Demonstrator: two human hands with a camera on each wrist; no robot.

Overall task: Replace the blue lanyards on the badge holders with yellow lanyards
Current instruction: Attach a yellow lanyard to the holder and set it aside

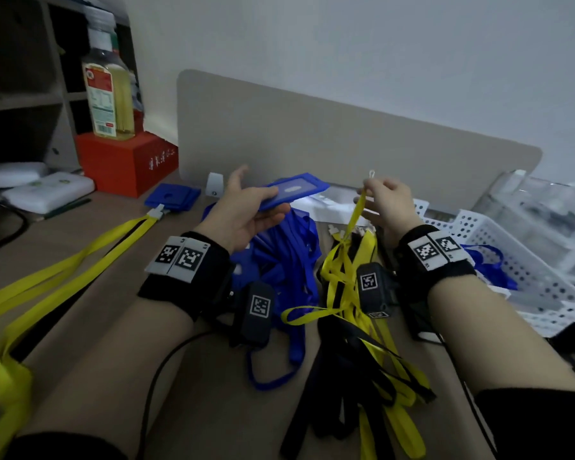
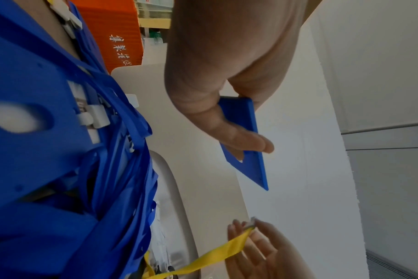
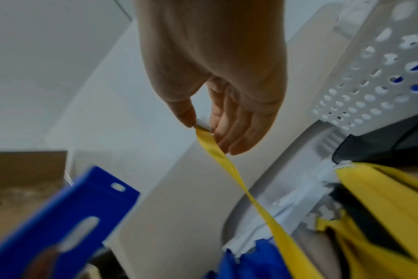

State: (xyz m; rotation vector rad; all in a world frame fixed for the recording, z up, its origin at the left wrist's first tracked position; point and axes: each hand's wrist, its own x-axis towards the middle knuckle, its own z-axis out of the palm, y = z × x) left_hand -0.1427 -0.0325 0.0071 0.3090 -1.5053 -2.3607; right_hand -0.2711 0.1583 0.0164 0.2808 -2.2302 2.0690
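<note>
My left hand [image 1: 246, 210] holds a blue badge holder [image 1: 296, 190] raised above the table, thumb on top and fingers beneath; the left wrist view shows the holder [image 2: 246, 143] edge-on in that hand [image 2: 217, 105]. My right hand [image 1: 384, 200] pinches the clip end of a yellow lanyard [image 1: 357, 210] a short way right of the holder. In the right wrist view the thumb and fingers [image 3: 224, 130] nip the white clip, and the yellow strap [image 3: 229, 169] trails down. A pile of blue lanyards [image 1: 286, 257] and a pile of yellow lanyards [image 1: 356, 293] lie below.
A beige divider panel [image 1: 346, 141] stands behind the hands. A white perforated basket [image 1: 518, 260] is at the right. More blue holders [image 1: 173, 195], one with a yellow lanyard [image 1: 63, 260], lie at the left. A red box [image 1: 127, 161] with a bottle [image 1: 110, 94] stands at the back left.
</note>
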